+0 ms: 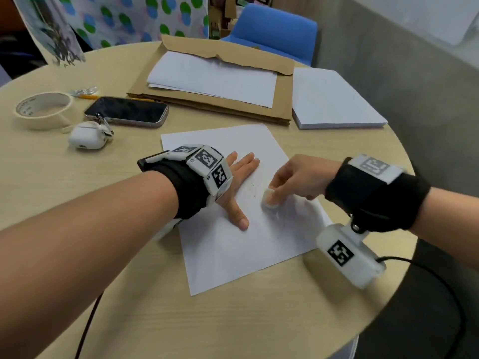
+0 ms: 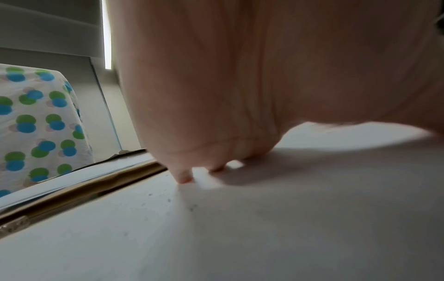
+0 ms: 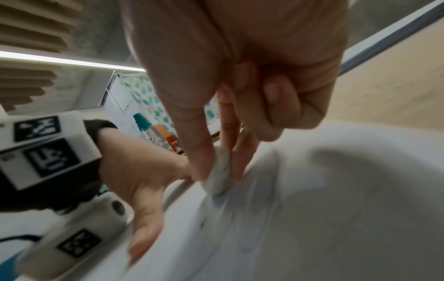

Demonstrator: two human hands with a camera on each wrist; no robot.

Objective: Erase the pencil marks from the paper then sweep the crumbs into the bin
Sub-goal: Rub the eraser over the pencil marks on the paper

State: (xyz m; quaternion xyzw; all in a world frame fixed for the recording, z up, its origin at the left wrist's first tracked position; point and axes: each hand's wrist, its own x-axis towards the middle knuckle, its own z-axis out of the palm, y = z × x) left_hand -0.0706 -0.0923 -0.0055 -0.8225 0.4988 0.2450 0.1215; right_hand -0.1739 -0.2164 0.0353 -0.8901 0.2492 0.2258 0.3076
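- paper (image 1: 233, 244): plain white, dark grey crumbs (image 1: 255, 191) speckled on it, faint grey pencil marks (image 3: 252, 214) seen in the right wrist view
- eraser (image 1: 269, 199): white, greyed at the worn face
- table (image 1: 77, 193): pale beige wood grain
- wrist bands (image 1: 373, 200): black, fitted with white blocks printed with black square codes
- folder (image 1: 280, 73): brown card, white sheets laid on it
- paper stack (image 1: 334, 99): white
- phone (image 1: 127, 111): black screen, silver edge
- tape roll (image 1: 42, 110): cream
- earbud case (image 1: 86, 138): white
- chair (image 1: 274, 29): blue
- cloth (image 1: 121, 16): white, patterned with green and blue dots
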